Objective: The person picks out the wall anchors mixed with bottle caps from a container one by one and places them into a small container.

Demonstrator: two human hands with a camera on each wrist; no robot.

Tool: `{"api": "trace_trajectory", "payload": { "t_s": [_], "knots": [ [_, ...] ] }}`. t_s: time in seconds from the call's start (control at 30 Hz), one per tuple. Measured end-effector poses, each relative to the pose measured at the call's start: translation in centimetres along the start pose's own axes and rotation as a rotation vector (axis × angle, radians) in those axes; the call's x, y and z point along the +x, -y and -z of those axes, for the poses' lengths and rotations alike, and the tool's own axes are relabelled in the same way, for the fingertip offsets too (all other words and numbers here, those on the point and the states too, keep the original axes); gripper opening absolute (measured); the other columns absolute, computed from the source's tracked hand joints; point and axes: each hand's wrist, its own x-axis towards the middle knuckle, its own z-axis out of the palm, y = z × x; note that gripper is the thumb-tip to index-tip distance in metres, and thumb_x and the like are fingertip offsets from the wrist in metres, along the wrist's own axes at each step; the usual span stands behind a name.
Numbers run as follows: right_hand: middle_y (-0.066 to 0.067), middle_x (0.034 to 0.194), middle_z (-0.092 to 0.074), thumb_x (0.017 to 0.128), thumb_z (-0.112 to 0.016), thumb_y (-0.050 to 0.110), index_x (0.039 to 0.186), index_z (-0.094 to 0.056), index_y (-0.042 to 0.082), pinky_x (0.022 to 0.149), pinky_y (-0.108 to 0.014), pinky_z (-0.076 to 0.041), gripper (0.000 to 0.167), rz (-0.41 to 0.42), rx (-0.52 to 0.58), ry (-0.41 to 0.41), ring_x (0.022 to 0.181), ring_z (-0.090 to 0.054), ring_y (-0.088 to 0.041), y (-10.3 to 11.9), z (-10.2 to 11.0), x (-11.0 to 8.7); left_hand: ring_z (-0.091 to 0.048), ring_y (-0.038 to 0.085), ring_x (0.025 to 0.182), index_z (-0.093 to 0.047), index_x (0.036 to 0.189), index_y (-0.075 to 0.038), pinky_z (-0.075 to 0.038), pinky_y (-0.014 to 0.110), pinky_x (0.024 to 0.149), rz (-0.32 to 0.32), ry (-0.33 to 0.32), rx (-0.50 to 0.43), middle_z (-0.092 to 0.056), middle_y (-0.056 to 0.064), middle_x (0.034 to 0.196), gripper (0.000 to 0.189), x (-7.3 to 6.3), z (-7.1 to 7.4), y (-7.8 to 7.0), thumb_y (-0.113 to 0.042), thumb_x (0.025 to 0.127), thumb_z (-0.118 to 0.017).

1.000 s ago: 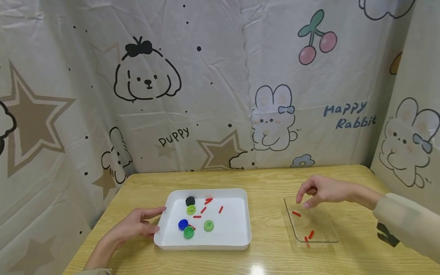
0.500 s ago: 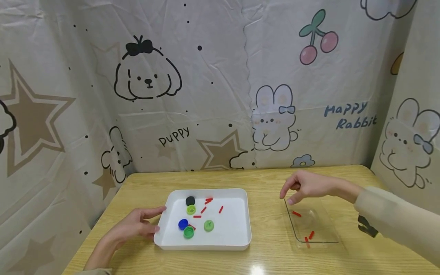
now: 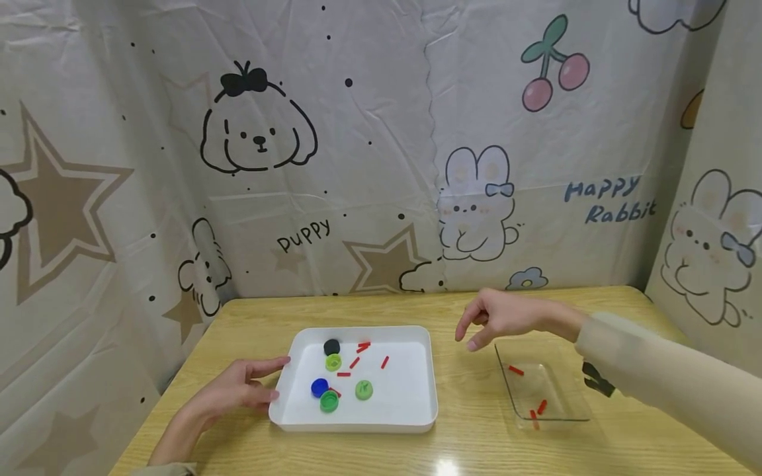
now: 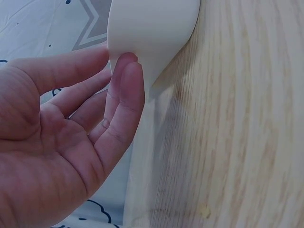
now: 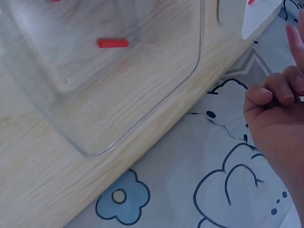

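My left hand (image 3: 235, 390) touches the left wall of a white tray (image 3: 411, 413), with index finger and thumb apart; the left wrist view shows its fingertips against the tray's outer corner. Inside the tray lie several small red sticks (image 3: 384, 362), a black disc (image 3: 331, 347), a blue cap (image 3: 319, 388), a green cap (image 3: 329, 400) and two lighter green round pieces (image 3: 364, 390). In the air between tray and clear box, my right hand (image 3: 506, 314) hangs with index finger and thumb parted, nothing visible between them, other fingers curled in.
A clear box (image 3: 559, 419) stands at the right, under my right forearm, with a few red sticks (image 3: 516, 370) in it. Behind the wooden table (image 3: 464, 449) hangs a printed curtain (image 3: 369, 185), and more of it closes off both sides.
My right hand has moved left from above the clear box towards the white tray. The left hand and the contents of both containers look the same.
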Motion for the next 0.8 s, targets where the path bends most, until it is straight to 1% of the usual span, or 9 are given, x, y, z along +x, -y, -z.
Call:
{"api": "trace_trajectory", "payload": {
  "t_s": [0.17,0.37,0.5,0.67,0.8],
  "knots": [
    [0.007,0.068,-0.031,0.089,-0.083,0.012,0.104,-0.083,0.011,0.060,-0.023,-0.030,0.015,0.021,-0.003,0.028,0.061,-0.026,-0.009,0.5,-0.6,1.4,-0.071,0.028,0.107,-0.046,0.155,0.005,-0.062,0.043,0.088,0.009,-0.003,-0.005,-0.029,0.036,0.162,0.073,0.1,0.0,0.0,-0.007,0.092,-0.079],
    [0.008,0.064,-0.026,0.088,-0.084,0.011,0.105,-0.083,0.007,0.059,-0.023,-0.028,0.017,0.045,-0.005,0.057,0.061,-0.024,-0.009,1.2,-1.3,3.3,-0.072,0.029,0.106,-0.045,0.156,0.004,-0.062,0.044,0.088,0.016,-0.006,-0.012,-0.029,0.036,0.162,0.073,0.1,0.0,0.1,-0.007,0.091,-0.079],
    [0.007,0.064,-0.027,0.088,-0.085,0.011,0.104,-0.083,0.008,0.059,-0.023,-0.028,0.017,0.037,-0.018,0.065,0.061,-0.024,-0.010,1.8,-1.6,4.5,-0.072,0.028,0.106,-0.045,0.156,0.004,-0.062,0.044,0.088,0.013,-0.004,-0.010,-0.030,0.036,0.162,0.073,0.1,0.0,0.2,-0.007,0.092,-0.079],
    [0.006,0.064,-0.030,0.086,-0.087,0.013,0.102,-0.084,0.013,0.058,-0.023,-0.028,0.016,0.017,-0.033,0.071,0.060,-0.025,-0.009,2.5,-2.1,5.9,-0.071,0.028,0.105,-0.045,0.156,0.004,-0.062,0.043,0.088,0.010,-0.001,-0.007,-0.029,0.036,0.162,0.073,0.1,0.1,0.2,-0.008,0.092,-0.079],
    [0.007,0.063,-0.030,0.086,-0.088,0.013,0.103,-0.084,0.012,0.059,-0.023,-0.028,0.017,0.015,-0.045,0.085,0.061,-0.026,-0.009,3.0,-2.4,7.0,-0.071,0.028,0.104,-0.045,0.156,0.004,-0.062,0.043,0.088,0.009,-0.001,-0.004,-0.029,0.036,0.161,0.073,0.1,0.1,0.2,-0.008,0.092,-0.079]
  ]
}}
